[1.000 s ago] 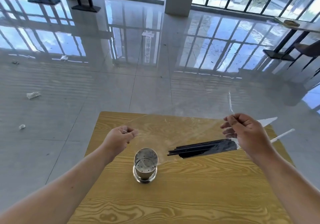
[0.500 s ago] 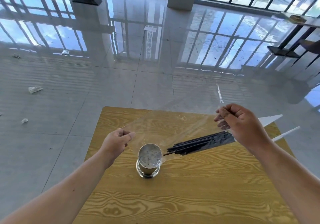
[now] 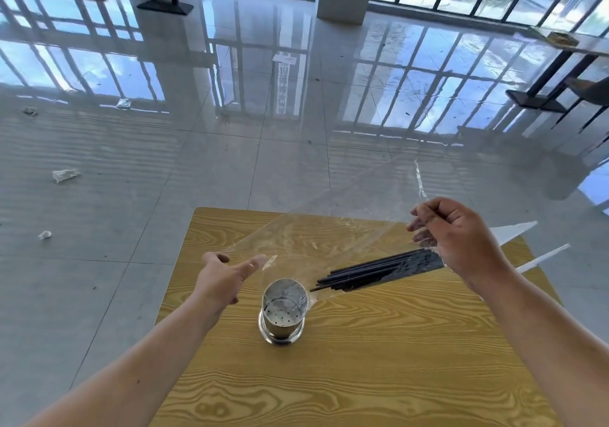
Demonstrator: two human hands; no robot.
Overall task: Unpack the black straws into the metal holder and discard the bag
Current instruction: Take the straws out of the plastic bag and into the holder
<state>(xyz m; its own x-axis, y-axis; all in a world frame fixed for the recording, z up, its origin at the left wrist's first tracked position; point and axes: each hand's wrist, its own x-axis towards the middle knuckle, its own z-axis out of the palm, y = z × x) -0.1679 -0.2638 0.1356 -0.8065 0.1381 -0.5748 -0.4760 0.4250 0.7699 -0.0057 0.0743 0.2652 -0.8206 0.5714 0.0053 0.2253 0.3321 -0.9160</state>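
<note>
A clear plastic bag (image 3: pixel 316 238) hangs stretched over the wooden table (image 3: pixel 362 377). My right hand (image 3: pixel 458 232) is pinched shut on its right end and holds it up. Inside the bag a bundle of black straws (image 3: pixel 379 271) slopes down to the left, tips close to the rim of the metal holder (image 3: pixel 283 311). The holder stands upright and holds nothing; its perforated bottom shows. My left hand (image 3: pixel 224 278) is left of the holder with fingers spread, its fingertips at the bag's left corner without gripping it.
Two white strips (image 3: pixel 543 257) stick out past the table's right edge behind my right arm. Crumpled scraps (image 3: pixel 65 174) lie on the glossy tiled floor at left. A dark-legged table and chair (image 3: pixel 560 74) stand far right.
My left hand has opened and let go of the bag's left corner. My right hand has lifted its end a little, and the straw tips have come nearer the holder.
</note>
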